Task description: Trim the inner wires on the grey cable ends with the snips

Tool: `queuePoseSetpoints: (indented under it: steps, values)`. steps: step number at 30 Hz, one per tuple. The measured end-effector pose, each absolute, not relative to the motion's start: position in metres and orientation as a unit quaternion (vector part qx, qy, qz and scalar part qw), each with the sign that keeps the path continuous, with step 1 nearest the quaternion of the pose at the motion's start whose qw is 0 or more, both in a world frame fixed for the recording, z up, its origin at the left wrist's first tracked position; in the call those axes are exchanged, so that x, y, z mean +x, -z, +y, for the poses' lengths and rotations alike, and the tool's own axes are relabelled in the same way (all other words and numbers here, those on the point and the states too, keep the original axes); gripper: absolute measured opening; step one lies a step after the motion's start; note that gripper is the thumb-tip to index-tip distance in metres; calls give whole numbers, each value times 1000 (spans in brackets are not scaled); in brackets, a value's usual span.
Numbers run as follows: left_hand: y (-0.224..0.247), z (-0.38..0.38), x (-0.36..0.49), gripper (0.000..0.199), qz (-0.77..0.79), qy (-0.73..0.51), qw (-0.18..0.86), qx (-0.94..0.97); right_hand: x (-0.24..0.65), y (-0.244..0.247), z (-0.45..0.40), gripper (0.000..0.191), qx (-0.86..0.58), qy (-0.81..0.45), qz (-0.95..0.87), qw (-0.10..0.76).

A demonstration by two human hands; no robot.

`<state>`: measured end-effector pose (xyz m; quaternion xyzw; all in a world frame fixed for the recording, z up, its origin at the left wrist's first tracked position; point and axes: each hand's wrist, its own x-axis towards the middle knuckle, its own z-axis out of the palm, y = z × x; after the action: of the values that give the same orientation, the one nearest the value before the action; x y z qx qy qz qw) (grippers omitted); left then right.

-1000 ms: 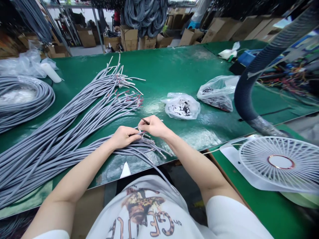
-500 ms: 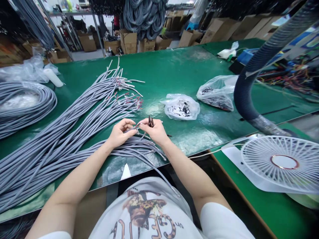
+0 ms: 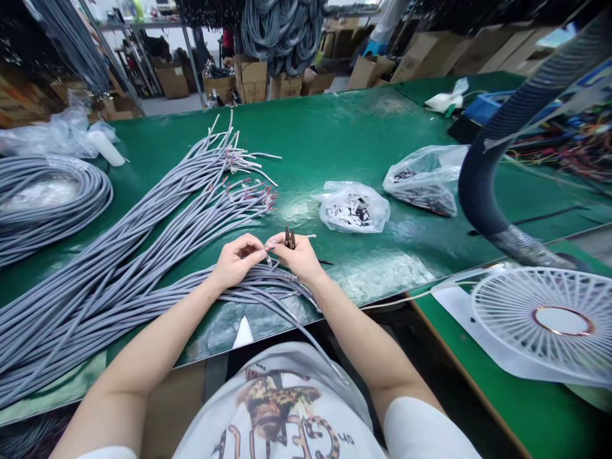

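Observation:
Both hands meet above a bundle of grey cables (image 3: 258,287) near the front edge of the green table. My left hand (image 3: 238,258) is closed, thumb and fingers pinching the stripped end of a cable. My right hand (image 3: 297,255) pinches thin wires (image 3: 270,248), one of them red, at that same end. Dark scissor-like snips (image 3: 289,237) stick up from between the right fingers, their handles hidden in the palm. Beyond the hands lie more grey cables (image 3: 182,197), with red and white wire ends fanned out at their tips.
Two clear bags of small parts, a nearer bag (image 3: 354,207) and a farther bag (image 3: 423,182), lie to the right. A thick flexible hose (image 3: 482,172) curves down at the right, beside a white fan (image 3: 540,319). Coiled cable (image 3: 52,210) lies at far left.
My hands have drawn slightly closer together over the wires, the left moving a little right. The view has shifted slightly; the cables and bags look otherwise the same.

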<state>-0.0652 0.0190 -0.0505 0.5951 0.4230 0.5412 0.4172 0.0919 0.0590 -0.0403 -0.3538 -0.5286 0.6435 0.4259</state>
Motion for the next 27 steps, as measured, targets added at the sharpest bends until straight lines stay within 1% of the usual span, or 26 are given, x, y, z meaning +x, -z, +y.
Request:
queuePoseSetpoints:
  steps: [6, 12, 16, 20, 23, 27]
  values:
    - [48, 20, -67, 27, 405, -548, 539, 495, 93, 44, 55, 29, -357, -651, -518, 425]
    - [52, 23, -73, 26, 384, -543, 584, 465, 93, 46, 54, 32, -341, -656, -522, 425]
    - [51, 22, -74, 31, 387, -519, 582, 492, 93, 48, 55, 31, -336, -648, -531, 430]
    - [48, 21, -72, 30, 410, -516, 552, 511, 95, 52, 54, 29, -345, -617, -553, 441]
    - [46, 22, -71, 32, 453, -503, 525, 515, 100, 55, 53, 23, -355, -546, -609, 452]
    - [44, 23, -73, 28, 512, -447, 504, 533, 115, 51, 52, 19, -371, -409, -701, 451]
